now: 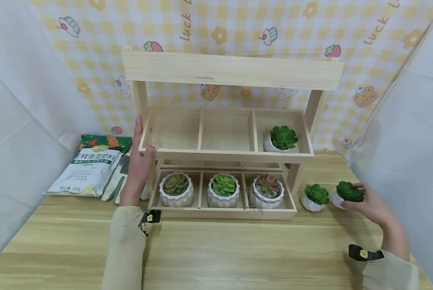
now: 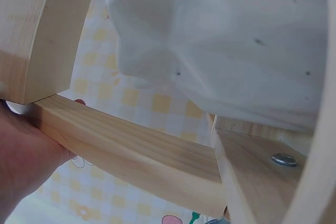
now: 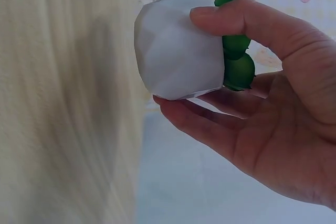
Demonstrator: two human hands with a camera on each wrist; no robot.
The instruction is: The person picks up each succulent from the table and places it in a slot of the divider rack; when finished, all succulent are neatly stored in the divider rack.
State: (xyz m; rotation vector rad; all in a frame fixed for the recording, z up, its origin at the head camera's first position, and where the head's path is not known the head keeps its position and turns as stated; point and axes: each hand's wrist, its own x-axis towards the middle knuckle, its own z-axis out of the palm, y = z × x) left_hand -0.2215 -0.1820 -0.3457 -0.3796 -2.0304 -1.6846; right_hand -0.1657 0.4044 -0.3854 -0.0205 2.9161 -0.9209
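My right hand (image 1: 372, 203) holds a small potted succulent (image 1: 348, 191) between thumb and fingers, at the right of the head view. In the right wrist view its white faceted pot (image 3: 178, 48) is off to the side of the wood surface, green leaves toward the palm. My left hand (image 1: 141, 163) grips the left end of the upper tray of a wooden plant stand (image 1: 216, 156), thumb on the front edge and fingers along the side. Another potted succulent (image 1: 316, 196) stands on the table just left of the held one. A third (image 1: 282, 138) sits in the upper tray's right compartment.
The lower tray (image 1: 221, 214) holds three succulents in white ribbed pots. A white fertilizer bag (image 1: 87, 171) and gloves (image 1: 115, 179) lie left of the stand on the wooden table (image 1: 238, 253). Behind hangs a yellow checked cloth (image 1: 234, 24), with white sheets at both sides.
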